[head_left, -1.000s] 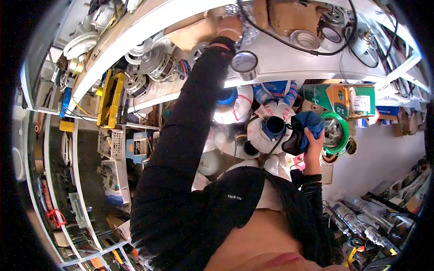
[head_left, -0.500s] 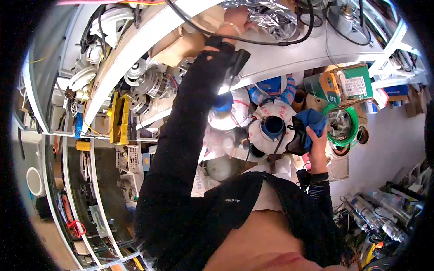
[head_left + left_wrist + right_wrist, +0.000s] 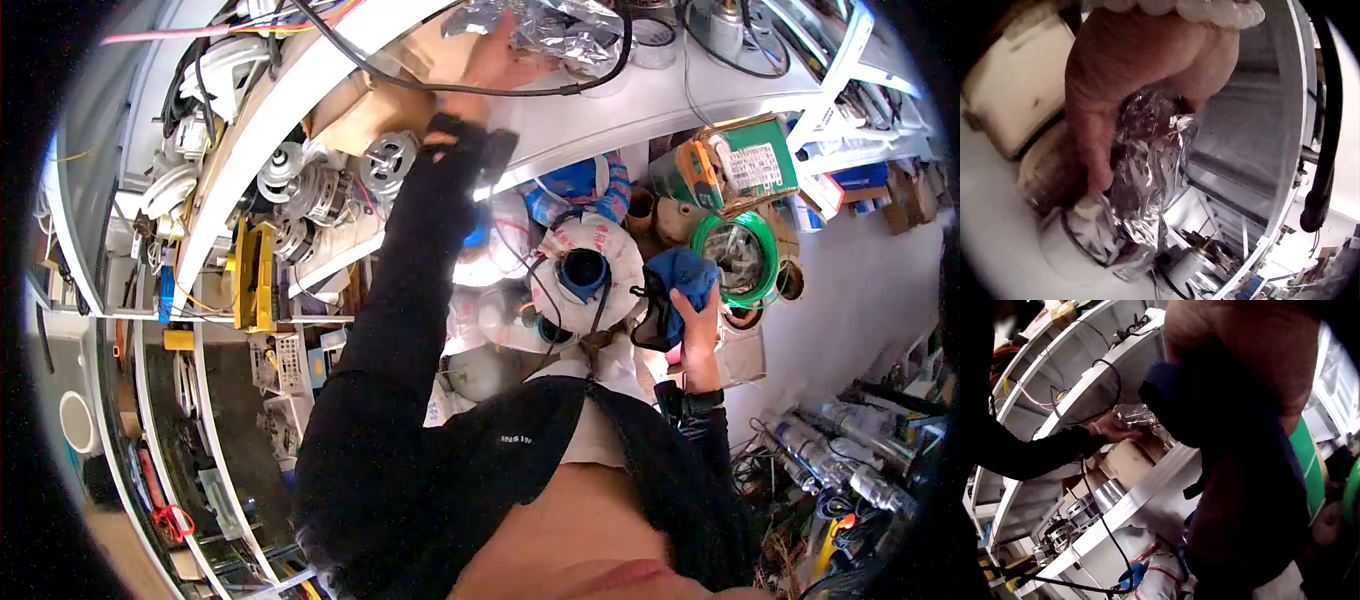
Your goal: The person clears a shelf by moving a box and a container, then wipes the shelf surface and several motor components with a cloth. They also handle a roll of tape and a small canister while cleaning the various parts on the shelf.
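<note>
My left hand (image 3: 500, 65) reaches over the upper white shelf in the head view, at a crinkled silvery wrap (image 3: 585, 35). In the left wrist view, the left hand (image 3: 1147, 56) grips the silvery wrap (image 3: 1147, 169) from above, with digits on both sides of it. Lower down, my right hand (image 3: 698, 335) holds a dark blue cloth item (image 3: 680, 280) with a black part, beside a white wrapped roll (image 3: 590, 275). The blue item (image 3: 1241, 462) is mostly in shadow below the right hand (image 3: 1247, 344) in the right wrist view.
A cardboard box (image 3: 370, 110) stands left of the left hand. A black cable (image 3: 480, 90) crosses in front of that hand. Metal motor parts (image 3: 320, 190) lie on the shelf. A green box (image 3: 760, 160) and coiled green hose (image 3: 765, 260) are beyond the right hand.
The head view has shifted, and the cable now passes across the left hand. The tape roll at the shelf edge has gone from sight there. My right hand still holds the blue item.
</note>
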### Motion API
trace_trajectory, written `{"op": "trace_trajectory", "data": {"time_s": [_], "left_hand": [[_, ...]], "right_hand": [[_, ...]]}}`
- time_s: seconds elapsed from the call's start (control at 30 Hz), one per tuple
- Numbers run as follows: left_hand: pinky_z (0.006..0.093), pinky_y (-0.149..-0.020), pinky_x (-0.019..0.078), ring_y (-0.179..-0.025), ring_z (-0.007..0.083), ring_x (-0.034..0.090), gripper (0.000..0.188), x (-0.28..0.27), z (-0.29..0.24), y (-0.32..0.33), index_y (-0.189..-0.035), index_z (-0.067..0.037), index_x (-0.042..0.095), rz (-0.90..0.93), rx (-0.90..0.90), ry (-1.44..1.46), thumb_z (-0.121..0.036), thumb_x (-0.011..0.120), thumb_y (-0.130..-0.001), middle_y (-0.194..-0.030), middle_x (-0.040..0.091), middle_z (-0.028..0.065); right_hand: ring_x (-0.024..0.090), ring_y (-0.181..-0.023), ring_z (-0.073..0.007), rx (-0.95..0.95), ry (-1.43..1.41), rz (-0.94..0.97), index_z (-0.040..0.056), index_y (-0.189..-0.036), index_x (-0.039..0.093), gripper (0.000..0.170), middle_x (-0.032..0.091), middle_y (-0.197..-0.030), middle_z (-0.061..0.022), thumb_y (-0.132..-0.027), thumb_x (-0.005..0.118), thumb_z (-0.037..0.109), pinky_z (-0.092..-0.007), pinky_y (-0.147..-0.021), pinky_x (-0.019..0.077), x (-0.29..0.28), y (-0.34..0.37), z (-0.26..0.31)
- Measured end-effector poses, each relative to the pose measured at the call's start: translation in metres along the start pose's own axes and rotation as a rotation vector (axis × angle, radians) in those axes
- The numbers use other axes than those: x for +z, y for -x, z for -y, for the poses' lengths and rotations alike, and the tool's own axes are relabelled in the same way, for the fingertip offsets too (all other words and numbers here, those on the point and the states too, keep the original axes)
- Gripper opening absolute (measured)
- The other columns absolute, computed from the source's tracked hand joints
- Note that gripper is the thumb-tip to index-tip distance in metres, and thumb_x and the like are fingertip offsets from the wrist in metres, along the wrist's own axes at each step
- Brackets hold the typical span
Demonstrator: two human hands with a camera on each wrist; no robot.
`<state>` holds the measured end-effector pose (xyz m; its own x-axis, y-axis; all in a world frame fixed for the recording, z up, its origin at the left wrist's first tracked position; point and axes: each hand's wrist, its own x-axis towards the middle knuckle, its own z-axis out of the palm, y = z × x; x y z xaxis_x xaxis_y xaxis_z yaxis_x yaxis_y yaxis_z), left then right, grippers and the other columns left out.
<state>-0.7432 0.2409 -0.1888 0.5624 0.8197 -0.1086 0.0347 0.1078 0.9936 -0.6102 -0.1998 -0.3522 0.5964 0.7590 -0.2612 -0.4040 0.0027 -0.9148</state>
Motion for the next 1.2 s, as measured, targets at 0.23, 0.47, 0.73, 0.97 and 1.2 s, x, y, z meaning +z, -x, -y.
{"op": "trace_trajectory", "data": {"time_s": [0.23,0.47,0.73,0.97,1.2], "left_hand": [[0.0362,-0.077,0.0505,-0.088,0.0296,0.065,0.047,-0.065,0.033,0.140,-0.112,0.006,0.055,-0.507,0.389,-0.887,-0.033,0.059,-0.087,-0.100,0.065,0.0221],[0.0461,-0.099,0.0397,-0.119,0.0472,0.044,0.070,-0.039,0.110,0.175,-0.116,0.004,0.053,-0.660,0.381,-1.100,-0.032,0.082,-0.064,-0.138,0.035,0.0341],[0.0472,-0.100,0.0369,-0.118,0.0459,0.043,0.033,-0.039,0.139,0.175,-0.085,-0.005,0.063,-0.721,0.488,-0.813,-0.023,0.081,-0.065,-0.138,0.037,0.0298],[0.0430,-0.095,0.0407,-0.115,0.0386,0.048,0.028,-0.028,0.133,0.249,-0.074,-0.004,0.057,-0.727,0.580,-0.626,-0.012,0.082,-0.064,-0.132,0.047,0.0196],[0.0398,-0.091,0.0451,-0.115,0.0351,0.050,0.032,-0.044,0.167,0.334,-0.079,-0.003,0.057,-0.721,0.412,-0.489,-0.010,0.084,-0.064,-0.128,0.049,0.0185]], "right_hand": [[0.047,-0.120,-0.0342,-0.611,0.562,0.340,0.0042,-0.136,0.036,0.079,0.043,-0.134,-0.0208,-0.066,0.073,0.008,-0.0404,-0.101,0.0390,0.103,-0.068,0.045],[0.025,-0.134,-0.0504,-0.714,1.525,0.433,0.0306,-0.144,0.031,0.080,0.024,-0.151,-0.0185,-0.076,0.064,0.057,-0.0665,-0.103,0.0254,0.260,-0.183,0.045],[0.024,-0.135,-0.0478,-0.562,1.600,0.567,0.0214,-0.148,0.022,0.094,0.023,-0.149,-0.0253,-0.075,0.054,0.071,-0.0544,-0.112,0.0165,0.330,-0.260,0.013],[0.032,-0.133,-0.0421,-0.534,1.524,0.741,0.0134,-0.141,0.035,0.085,0.035,-0.144,-0.0209,-0.073,0.066,0.053,-0.0472,-0.110,0.0269,0.366,-0.240,0.022],[0.038,-0.130,-0.0372,-0.615,1.511,0.953,0.0049,-0.133,0.043,0.073,0.044,-0.135,-0.0211,-0.070,0.070,0.029,-0.0380,-0.109,0.0305,0.331,-0.252,0.030]]}}
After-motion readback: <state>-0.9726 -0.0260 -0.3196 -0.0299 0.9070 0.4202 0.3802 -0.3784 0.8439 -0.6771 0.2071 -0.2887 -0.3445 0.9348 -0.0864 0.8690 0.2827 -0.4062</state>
